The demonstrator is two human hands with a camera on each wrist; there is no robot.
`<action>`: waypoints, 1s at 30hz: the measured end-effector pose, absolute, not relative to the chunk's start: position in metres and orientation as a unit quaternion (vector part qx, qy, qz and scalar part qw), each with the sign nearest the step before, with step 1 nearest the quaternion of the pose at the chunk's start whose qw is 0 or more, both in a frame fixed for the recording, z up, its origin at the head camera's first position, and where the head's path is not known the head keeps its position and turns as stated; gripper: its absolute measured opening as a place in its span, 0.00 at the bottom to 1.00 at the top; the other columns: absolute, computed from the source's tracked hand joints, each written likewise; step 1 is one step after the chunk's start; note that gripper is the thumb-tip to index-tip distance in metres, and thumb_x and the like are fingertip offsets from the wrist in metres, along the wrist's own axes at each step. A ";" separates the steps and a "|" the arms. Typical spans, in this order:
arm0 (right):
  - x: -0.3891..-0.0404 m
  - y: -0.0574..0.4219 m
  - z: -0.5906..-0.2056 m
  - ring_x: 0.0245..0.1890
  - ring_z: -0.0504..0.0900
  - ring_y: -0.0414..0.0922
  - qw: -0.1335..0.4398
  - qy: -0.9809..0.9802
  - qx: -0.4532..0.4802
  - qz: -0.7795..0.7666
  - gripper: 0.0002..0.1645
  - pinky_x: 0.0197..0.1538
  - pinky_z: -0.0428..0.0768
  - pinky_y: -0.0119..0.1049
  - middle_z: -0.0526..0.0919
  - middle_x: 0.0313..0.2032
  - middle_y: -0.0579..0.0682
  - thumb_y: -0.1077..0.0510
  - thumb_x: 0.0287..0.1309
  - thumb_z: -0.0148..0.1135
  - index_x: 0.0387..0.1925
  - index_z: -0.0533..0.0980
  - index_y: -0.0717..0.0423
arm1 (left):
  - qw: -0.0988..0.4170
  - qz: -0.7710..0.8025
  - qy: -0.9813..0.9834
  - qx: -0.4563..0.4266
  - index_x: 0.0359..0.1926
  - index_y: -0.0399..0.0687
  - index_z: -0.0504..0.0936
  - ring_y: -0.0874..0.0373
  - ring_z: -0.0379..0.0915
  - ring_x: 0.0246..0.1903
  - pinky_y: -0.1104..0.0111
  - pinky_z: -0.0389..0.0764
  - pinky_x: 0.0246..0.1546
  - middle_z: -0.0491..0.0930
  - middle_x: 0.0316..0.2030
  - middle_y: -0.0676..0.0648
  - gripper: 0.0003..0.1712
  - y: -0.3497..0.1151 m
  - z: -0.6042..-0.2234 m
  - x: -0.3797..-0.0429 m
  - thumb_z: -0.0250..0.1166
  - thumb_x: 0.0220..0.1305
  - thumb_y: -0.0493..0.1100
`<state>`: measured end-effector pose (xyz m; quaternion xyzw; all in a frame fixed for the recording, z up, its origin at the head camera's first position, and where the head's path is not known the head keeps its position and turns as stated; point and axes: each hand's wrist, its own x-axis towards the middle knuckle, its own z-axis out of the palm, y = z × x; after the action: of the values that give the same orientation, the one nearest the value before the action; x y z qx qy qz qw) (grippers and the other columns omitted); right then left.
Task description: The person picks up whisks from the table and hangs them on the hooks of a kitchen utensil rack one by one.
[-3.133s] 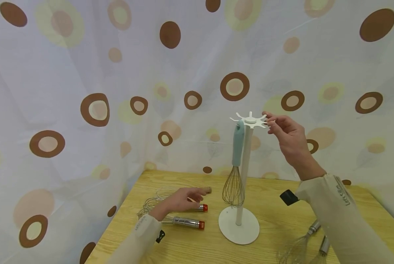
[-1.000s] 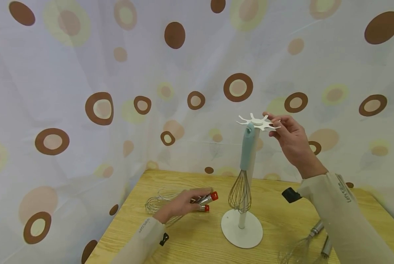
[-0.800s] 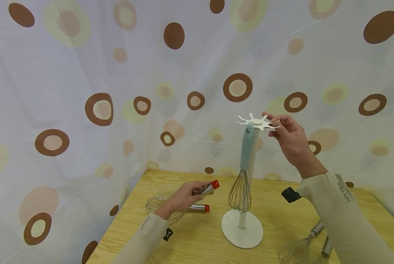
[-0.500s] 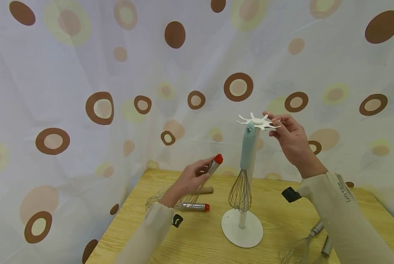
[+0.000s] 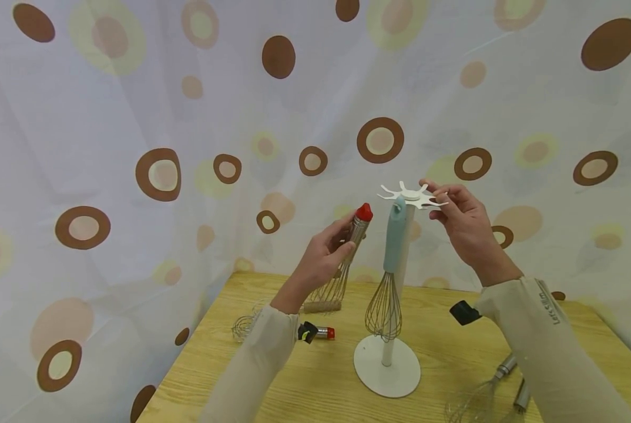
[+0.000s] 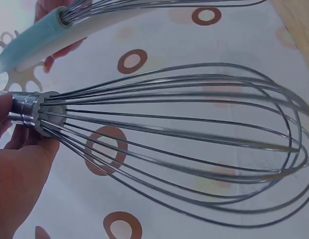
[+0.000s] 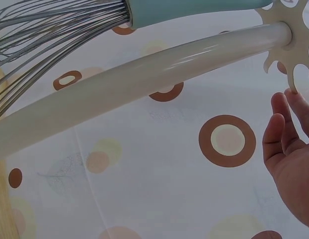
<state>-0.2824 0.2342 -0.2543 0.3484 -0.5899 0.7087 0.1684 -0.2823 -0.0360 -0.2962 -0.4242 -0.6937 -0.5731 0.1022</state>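
My left hand (image 5: 315,263) holds a wire whisk (image 5: 356,235) by its metal handle, red-capped end up and wires hanging down. In the left wrist view thumb and fingers wrap the handle just behind the wire balloon. This whisk is just left of a white stand (image 5: 386,382), which has a round base, an upright pole and a star-shaped hook top. Hanging from one hook is another whisk with a light blue handle (image 5: 395,241). At the stand's right side, my right hand (image 5: 467,229) pinches a prong of the hook top (image 7: 291,79) between thumb and fingers.
On the wooden table (image 5: 305,382), left of the base, lie a red-ended whisk (image 5: 326,333) and one with a wooden handle (image 5: 323,306), partly behind my left arm. Two metal-handled whisks (image 5: 506,367) lie at right. A dotted curtain (image 5: 294,106) hangs behind.
My left hand took the nearest red-capped whisk from the table, lifted it and turned it upright toward the stand. The stand's top leaned slightly right early on; my right hand stays on it.
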 end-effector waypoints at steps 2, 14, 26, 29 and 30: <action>-0.282 0.234 -0.254 0.58 0.71 0.42 0.169 -0.589 0.349 0.708 0.09 0.43 0.73 0.27 0.74 0.58 0.48 0.60 0.69 0.48 0.42 0.72 0.61 | 0.113 -0.576 -0.688 -0.428 0.71 0.46 0.58 0.49 0.71 0.52 0.64 0.75 0.51 0.71 0.56 0.37 0.30 -0.033 -0.295 -0.285 0.52 0.70 0.33; -0.283 0.232 -0.255 0.59 0.70 0.43 0.168 -0.587 0.350 0.711 0.08 0.43 0.74 0.27 0.74 0.59 0.49 0.60 0.69 0.49 0.42 0.72 0.61 | 0.101 -0.584 -0.684 -0.424 0.71 0.36 0.55 0.44 0.71 0.53 0.66 0.74 0.51 0.69 0.57 0.32 0.30 -0.023 -0.267 -0.268 0.49 0.69 0.28; -0.282 0.233 -0.253 0.58 0.70 0.44 0.161 -0.596 0.341 0.709 0.07 0.44 0.74 0.27 0.74 0.59 0.48 0.60 0.69 0.49 0.42 0.73 0.57 | 0.072 -0.591 -0.681 -0.426 0.72 0.46 0.55 0.47 0.71 0.53 0.65 0.74 0.51 0.69 0.58 0.36 0.32 -0.009 -0.284 -0.290 0.51 0.70 0.31; -0.281 0.233 -0.252 0.58 0.70 0.43 0.163 -0.601 0.339 0.705 0.08 0.44 0.74 0.27 0.73 0.59 0.48 0.60 0.69 0.48 0.42 0.73 0.58 | 0.065 -0.596 -0.675 -0.431 0.72 0.47 0.55 0.47 0.71 0.54 0.64 0.75 0.52 0.68 0.59 0.37 0.32 -0.007 -0.285 -0.291 0.51 0.70 0.32; -0.281 0.233 -0.252 0.58 0.70 0.43 0.164 -0.602 0.339 0.704 0.08 0.44 0.74 0.27 0.73 0.59 0.48 0.60 0.69 0.48 0.43 0.72 0.59 | 0.063 -0.597 -0.673 -0.432 0.73 0.48 0.55 0.48 0.70 0.55 0.63 0.74 0.52 0.67 0.60 0.37 0.32 -0.006 -0.285 -0.291 0.51 0.70 0.32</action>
<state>-0.2808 0.2331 -0.2517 0.3389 -0.6016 0.7045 0.1643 -0.2915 -0.0057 -0.2848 -0.4315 -0.6735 -0.5968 0.0633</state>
